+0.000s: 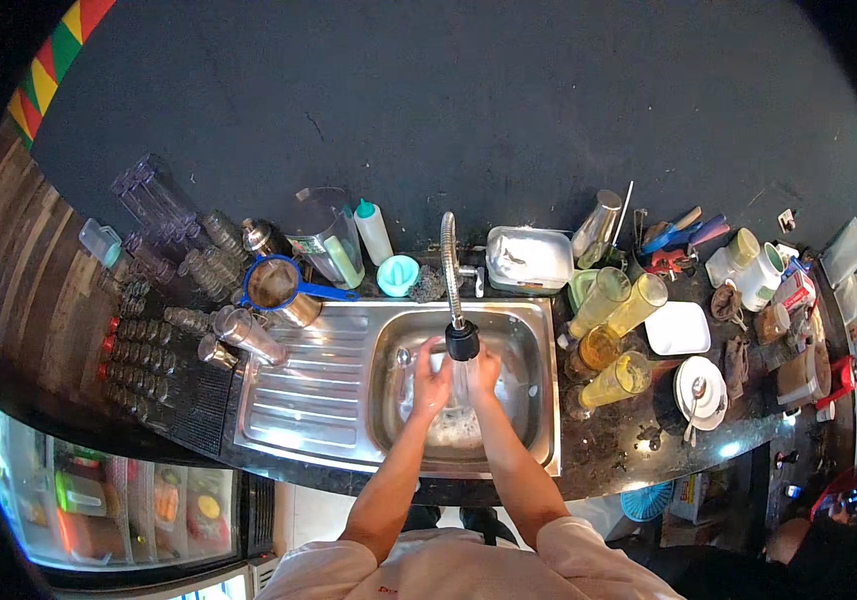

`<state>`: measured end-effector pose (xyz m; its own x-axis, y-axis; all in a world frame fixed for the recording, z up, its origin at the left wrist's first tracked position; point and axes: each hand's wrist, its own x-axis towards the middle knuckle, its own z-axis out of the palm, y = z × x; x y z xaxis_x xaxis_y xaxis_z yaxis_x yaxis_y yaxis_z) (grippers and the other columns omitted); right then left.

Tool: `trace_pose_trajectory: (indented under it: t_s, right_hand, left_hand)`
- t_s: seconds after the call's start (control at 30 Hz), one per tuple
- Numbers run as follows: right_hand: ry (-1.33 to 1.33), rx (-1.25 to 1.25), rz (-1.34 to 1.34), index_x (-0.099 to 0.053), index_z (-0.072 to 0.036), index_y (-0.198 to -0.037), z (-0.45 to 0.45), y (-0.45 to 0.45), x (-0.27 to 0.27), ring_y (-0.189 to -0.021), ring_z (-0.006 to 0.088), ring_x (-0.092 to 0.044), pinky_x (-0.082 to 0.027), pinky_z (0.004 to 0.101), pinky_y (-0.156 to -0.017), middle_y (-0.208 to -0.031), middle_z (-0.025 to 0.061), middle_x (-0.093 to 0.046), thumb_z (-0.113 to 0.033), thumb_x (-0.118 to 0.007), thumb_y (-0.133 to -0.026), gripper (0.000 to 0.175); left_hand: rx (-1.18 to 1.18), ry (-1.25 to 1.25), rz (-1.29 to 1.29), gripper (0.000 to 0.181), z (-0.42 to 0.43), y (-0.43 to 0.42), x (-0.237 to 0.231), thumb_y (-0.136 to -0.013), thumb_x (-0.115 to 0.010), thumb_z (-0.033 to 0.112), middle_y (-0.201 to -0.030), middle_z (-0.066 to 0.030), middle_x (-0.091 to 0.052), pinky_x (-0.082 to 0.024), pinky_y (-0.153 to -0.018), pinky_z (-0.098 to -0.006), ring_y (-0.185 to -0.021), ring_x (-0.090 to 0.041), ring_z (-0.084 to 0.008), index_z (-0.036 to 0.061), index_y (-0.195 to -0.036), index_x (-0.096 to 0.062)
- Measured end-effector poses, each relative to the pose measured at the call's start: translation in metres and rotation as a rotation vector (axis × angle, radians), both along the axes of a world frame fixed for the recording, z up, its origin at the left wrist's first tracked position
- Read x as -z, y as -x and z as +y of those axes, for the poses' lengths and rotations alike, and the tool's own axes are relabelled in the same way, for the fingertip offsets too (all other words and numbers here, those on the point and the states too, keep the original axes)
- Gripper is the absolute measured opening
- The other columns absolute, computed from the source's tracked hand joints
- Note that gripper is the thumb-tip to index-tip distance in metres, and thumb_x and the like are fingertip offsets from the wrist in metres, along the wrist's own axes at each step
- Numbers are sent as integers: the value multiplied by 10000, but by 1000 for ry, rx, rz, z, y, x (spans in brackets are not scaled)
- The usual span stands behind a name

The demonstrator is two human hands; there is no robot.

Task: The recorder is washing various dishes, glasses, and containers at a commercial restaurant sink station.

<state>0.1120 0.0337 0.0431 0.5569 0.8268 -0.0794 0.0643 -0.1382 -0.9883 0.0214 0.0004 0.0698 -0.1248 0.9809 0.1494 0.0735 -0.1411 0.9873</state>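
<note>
Both my hands are inside the stainless steel sink basin (389, 420), under the black spray head (462, 341) of a flexible metal faucet (449, 247). A clear stream of water (461, 386) seems to fall between them, with froth on the basin floor below. My left hand (432, 382) is on the stream's left, thumb and fingers apart, with nothing seen in it. Opposite it, my right hand (484, 371) is curled and partly hidden by the spray head; whether it holds a clear object cannot be made out. A small round metal item (403, 356) lies at the basin's left side.
Left of the basin, a ribbed drainboard (312, 382) bears a clear cup (245, 334); a blue-rimmed strainer (272, 281) rests behind. To the right stand several used tall glasses (616, 379), a white tray (677, 328) and stacked plates (710, 409) with a spoon. A dark wall (458, 112) rises behind.
</note>
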Motion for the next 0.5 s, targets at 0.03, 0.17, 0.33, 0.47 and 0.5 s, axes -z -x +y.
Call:
trace_pose_trajectory:
  t_s: [0.03, 0.17, 0.33, 0.47, 0.5]
  right_hand:
    - [36, 27, 166, -427, -101, -430, -12, 10, -18, -441, 99, -272, -275, 305, -419, -435, -48, -348, -324, -575, -825, 478]
    - [165, -255, 581, -556, -17, -869, -40, -48, 16, -755, 150, -543, -449, 301, -616, -874, 87, -573, -402, -571, -803, 390]
    - [129, -250, 1087, -523, -102, -787, -58, -49, -16, -703, 165, -553, -462, 320, -577, -774, 46, -545, -315, -422, -861, 247]
    - [-78, -778, 1240, -513, -96, -716, -47, -75, 41, -478, 153, -491, -406, 275, -450, -570, 6, -479, -281, -424, -844, 242]
    - [75, -646, 1030, -542, -64, -732, -45, -62, 27, -435, 154, -481, -403, 265, -426, -530, 14, -481, -273, -434, -840, 259]
  left_hand:
    - [1, -182, -48, 404, 4, 5, 2, -813, -555, 328, -1074, -137, -546, -448, -705, -310, -899, -568, -226, 39, -1090, -502]
    - [80, 219, 340, 177, 6, -37, -26, -812, -537, 250, -841, -121, -596, -436, -741, -353, -882, -548, -257, 88, -786, -603]
    - [388, -306, 781, 178, -1, -30, -48, -789, -572, 192, -877, -105, -592, -418, -803, -349, -929, -533, -282, 77, -924, -580]
    - [371, -12, 285, 403, -3, -8, -18, -761, -620, 149, -939, -79, -572, -407, -841, -317, -947, -521, -186, 35, -1122, -482]
    - [334, 167, 83, 412, -7, 4, -8, -751, -634, 221, -938, -75, -577, -434, -795, -309, -878, -551, -174, 38, -1094, -498]
